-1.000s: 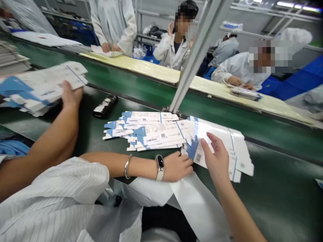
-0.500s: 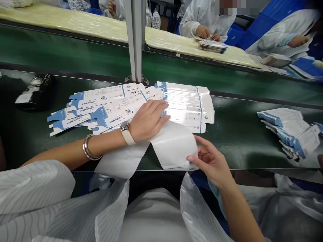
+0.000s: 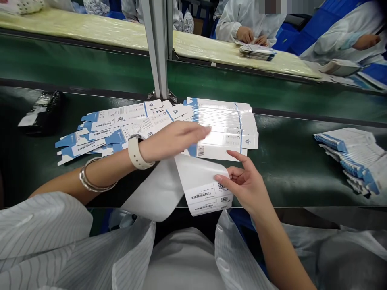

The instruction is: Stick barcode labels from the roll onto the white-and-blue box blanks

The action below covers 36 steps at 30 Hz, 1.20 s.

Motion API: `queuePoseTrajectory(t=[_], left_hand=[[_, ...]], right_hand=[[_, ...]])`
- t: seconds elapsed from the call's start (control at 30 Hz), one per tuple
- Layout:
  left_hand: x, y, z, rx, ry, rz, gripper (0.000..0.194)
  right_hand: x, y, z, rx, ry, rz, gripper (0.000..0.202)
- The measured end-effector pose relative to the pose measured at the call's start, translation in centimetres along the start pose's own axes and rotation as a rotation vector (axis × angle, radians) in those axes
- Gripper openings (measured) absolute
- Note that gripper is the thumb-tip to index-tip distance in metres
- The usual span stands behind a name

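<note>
My right hand (image 3: pixel 243 183) pinches the right edge of a white label sheet (image 3: pixel 198 177) between thumb and fingers. Printed labels with barcodes and square codes show along the sheet's lower end. A blank white length of sheet (image 3: pixel 160 189) bends down past the table's front edge on the left. Over the upper end of the sheet, my left hand (image 3: pixel 177 139) is stretched flat with its fingers straight; whether its underside touches anything is hidden. Just beyond it, flat white-and-blue cartons (image 3: pixel 223 117) lie overlapped in a row. More flat cartons (image 3: pixel 121 121) spread out loosely on the left.
A black wrapped block (image 3: pixel 42 112) lies at the far left of the dark green table (image 3: pixel 284 161). Another fanned stack of cartons (image 3: pixel 352 155) is on the right. A metal post (image 3: pixel 155 52) rises behind the cartons. Across the belt, co-workers' hands (image 3: pixel 246 35) handle flat pieces.
The label sheet has come down toward me, showing more printed labels. My right hand moved slightly left and up with it. My left hand straightened and slid a little left.
</note>
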<state>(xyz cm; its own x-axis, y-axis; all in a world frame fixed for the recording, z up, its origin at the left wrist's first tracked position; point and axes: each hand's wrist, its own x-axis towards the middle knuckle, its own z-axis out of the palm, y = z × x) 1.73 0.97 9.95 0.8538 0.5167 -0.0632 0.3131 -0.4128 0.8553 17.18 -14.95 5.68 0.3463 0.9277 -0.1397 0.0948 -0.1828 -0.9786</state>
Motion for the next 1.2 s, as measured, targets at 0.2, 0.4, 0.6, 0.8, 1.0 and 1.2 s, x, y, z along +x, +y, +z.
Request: queuePoseTrajectory(t=[0.2, 0.4, 0.6, 0.8, 1.0, 1.2], left_hand=[[-0.4, -0.2, 2.0, 0.033, -0.415, 0.084, 0.032], [0.7, -2.4, 2.4, -0.514, -0.554, -0.066, 0.028], [0.1, -3.0, 3.7, -0.773, -0.583, -0.304, 0.031], [0.4, -3.6, 4.0, -0.629, -0.639, -0.270, 0.035], [0.2, -3.6, 4.0, -0.699, -0.620, -0.248, 0.032], [0.0, -4.0, 4.1, -0.607, -0.548, -0.158, 0.040]], right_hand=[[-0.3, 0.0, 0.8, -0.084, 0.036, -0.260, 0.066], [-0.5, 1.1, -0.4, -0.444, 0.053, -0.543, 0.046], [-0.7, 1.6, -0.4, -0.458, 0.079, -0.575, 0.052], [-1.0, 1.7, -0.3, -0.397, 0.032, -0.524, 0.043], [-0.7, 1.4, 0.2, -0.485, 0.088, -0.560, 0.032], [-2.8, 1.1, -0.6, -0.468, 0.274, -0.629, 0.022]])
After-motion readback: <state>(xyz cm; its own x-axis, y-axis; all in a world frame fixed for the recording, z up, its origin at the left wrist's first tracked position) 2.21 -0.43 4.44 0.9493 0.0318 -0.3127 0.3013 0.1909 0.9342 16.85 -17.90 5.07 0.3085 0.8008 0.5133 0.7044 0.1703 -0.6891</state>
